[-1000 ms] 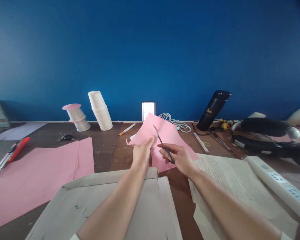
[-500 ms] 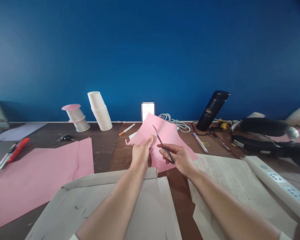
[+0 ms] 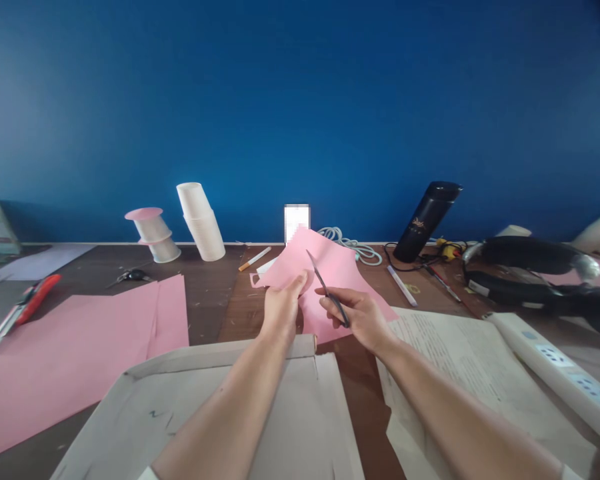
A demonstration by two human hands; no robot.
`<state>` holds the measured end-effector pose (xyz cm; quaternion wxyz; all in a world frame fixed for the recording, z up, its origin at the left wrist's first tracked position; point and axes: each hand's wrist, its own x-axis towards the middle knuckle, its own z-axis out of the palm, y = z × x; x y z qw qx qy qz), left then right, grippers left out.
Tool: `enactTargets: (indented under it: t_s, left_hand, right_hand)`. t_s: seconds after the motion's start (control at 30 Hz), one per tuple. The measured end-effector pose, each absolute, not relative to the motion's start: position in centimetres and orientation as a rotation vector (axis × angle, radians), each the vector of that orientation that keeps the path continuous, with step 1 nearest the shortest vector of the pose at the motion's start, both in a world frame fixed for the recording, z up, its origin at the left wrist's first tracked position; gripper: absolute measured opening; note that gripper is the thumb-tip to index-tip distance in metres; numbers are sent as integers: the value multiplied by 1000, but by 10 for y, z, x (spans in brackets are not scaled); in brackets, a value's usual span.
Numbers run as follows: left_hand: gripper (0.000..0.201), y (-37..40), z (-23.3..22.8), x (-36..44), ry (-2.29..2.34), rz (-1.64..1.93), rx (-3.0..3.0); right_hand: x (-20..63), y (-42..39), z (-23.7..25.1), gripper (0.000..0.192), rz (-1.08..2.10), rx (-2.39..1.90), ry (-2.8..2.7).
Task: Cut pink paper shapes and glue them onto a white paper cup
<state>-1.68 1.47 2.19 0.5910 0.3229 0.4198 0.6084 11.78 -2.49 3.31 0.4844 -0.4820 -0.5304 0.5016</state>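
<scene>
My left hand point(image 3: 283, 303) grips a sheet of pink paper point(image 3: 333, 257), its thumb pressed on top and the fingers hidden underneath. The paper is held up off the table, with a curved edge and a narrow curled strip at its left side. Black-handled scissors point(image 3: 336, 308) are in my right hand point(image 3: 359, 313), fingers wrapped round the loops. Their blades point up and to the left, over the paper, close to my left thumb. Whether the blades are parted I cannot tell.
A pale cardboard piece point(image 3: 300, 413) lies under my left forearm. At left are pink sheets point(image 3: 80, 347), a red utility knife point(image 3: 27, 307) and paper cups point(image 3: 203, 227). At right are a black flask point(image 3: 425, 223), a printed sheet point(image 3: 445, 353), a power strip point(image 3: 555, 363) and a headset point(image 3: 525, 263).
Almost nothing differs. The curled strip at the paper's left side has shifted slightly, and the whole view has moved by a few pixels. Both hands keep their hold.
</scene>
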Motion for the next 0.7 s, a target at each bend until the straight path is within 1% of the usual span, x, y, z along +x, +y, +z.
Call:
enactTargets:
  t_s: [0.4, 0.7]
  left_hand:
    - [45, 13, 27, -18, 963, 1402, 719]
    - [45, 14, 30, -18, 970, 1428, 681]
  right_hand:
    - [117, -26, 35, 41, 1228, -1173, -1307]
    - [117, -26, 37, 43, 1147, -1259, -1370]
